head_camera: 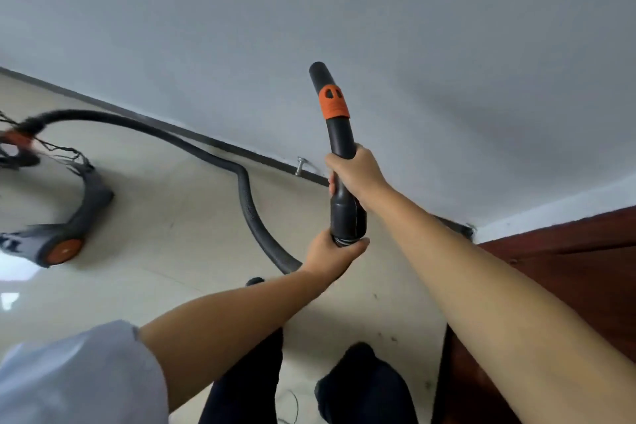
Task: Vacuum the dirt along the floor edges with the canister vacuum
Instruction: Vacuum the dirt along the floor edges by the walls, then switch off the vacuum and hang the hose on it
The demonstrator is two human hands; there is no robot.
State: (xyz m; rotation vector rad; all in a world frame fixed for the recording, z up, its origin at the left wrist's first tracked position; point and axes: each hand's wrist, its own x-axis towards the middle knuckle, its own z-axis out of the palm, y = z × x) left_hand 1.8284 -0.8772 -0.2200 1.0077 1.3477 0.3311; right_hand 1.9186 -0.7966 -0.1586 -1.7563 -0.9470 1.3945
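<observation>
head view | right hand (354, 171): fingers wrapped around black nozzle (339, 134), tip raised toward wall (344, 10) | left hand (332, 251): grips hose (247, 189) at the nozzle's lower end | canister vacuum (65, 217): on floor (172, 234), far left, blurred, hose running along baseboard (220, 144)

canister vacuum (58, 241) far left on floor (179, 234), partly blurred; hose (220, 162) runs right along wall (413, 27) base to wand (339, 144); door (568, 268) right
</observation>
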